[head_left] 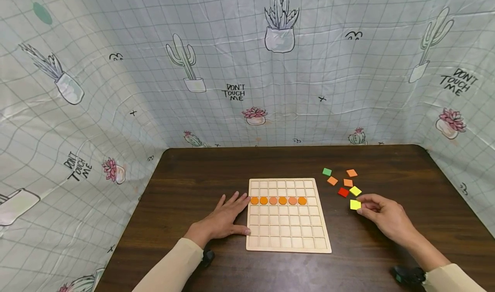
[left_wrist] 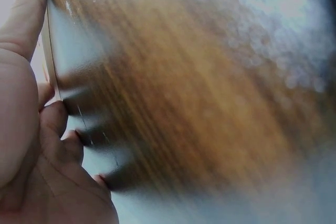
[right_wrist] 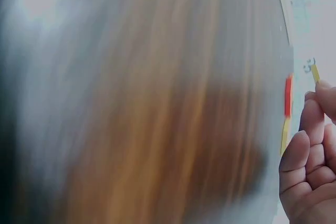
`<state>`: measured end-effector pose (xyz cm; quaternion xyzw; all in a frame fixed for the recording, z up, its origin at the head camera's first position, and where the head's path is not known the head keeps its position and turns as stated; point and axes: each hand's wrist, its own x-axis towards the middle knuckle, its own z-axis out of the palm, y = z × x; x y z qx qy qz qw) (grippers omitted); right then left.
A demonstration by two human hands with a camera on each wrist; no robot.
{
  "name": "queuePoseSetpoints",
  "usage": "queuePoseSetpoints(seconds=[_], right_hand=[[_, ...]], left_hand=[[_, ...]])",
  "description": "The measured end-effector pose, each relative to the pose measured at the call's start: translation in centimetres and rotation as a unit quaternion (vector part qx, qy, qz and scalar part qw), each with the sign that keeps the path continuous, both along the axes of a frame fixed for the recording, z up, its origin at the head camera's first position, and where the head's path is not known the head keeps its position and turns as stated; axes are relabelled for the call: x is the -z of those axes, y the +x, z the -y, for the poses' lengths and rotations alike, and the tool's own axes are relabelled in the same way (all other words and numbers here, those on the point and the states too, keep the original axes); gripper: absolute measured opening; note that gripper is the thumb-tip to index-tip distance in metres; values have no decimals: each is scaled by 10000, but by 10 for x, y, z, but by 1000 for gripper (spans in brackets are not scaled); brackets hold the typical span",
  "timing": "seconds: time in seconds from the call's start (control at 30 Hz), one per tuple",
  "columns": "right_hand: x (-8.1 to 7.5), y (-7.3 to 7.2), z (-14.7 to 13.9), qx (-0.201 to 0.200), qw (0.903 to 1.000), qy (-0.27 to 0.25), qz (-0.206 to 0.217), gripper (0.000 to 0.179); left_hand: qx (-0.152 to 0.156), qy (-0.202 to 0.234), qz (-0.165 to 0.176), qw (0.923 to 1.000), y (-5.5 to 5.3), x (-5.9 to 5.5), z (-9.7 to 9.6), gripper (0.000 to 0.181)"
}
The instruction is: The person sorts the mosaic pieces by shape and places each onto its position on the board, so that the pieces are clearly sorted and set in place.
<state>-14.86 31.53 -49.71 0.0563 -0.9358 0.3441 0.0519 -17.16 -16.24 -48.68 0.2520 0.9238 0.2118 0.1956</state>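
A pale wooden grid board (head_left: 284,232) lies on the dark table. A row of round orange discs (head_left: 273,201), some paler, runs across its upper half from the left edge. My left hand (head_left: 222,219) rests palm down beside the board, fingers spread, with thumb and a fingertip at its left edge. To the right of the board, my right hand (head_left: 390,219) pinches a yellow square tile (head_left: 355,205) between thumb and fingers. In the right wrist view this tile (right_wrist: 315,73) shows edge-on, raised above the table.
Beyond my right hand lie loose square tiles: another yellow tile (head_left: 355,191), a red tile (head_left: 343,192), a green tile (head_left: 327,171) and several orange tiles (head_left: 348,183). A cactus-printed curtain (head_left: 232,60) hangs behind and beside the table (head_left: 201,167).
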Motion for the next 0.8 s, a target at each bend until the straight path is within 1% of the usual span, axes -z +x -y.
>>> queuePoseSetpoints(seconds=[0.1, 0.37, 0.6, 0.8], right_hand=[[0, -1, 8, -49, 9999, -88, -56, 28], [-4, -6, 31, -133, 9994, -307, 85, 29], [-7, -9, 53, -289, 9980, -536, 158, 29], [-8, -14, 70, -353, 9974, -612, 159, 27]], left_hand=[[19, -1, 4, 10000, 1, -1, 0, 97], [-8, 5, -43, 10000, 2, -1, -1, 97], [-40, -83, -111, 9999, 2, 1, -2, 97], [-58, -69, -115, 9999, 0, 3, -1, 97]])
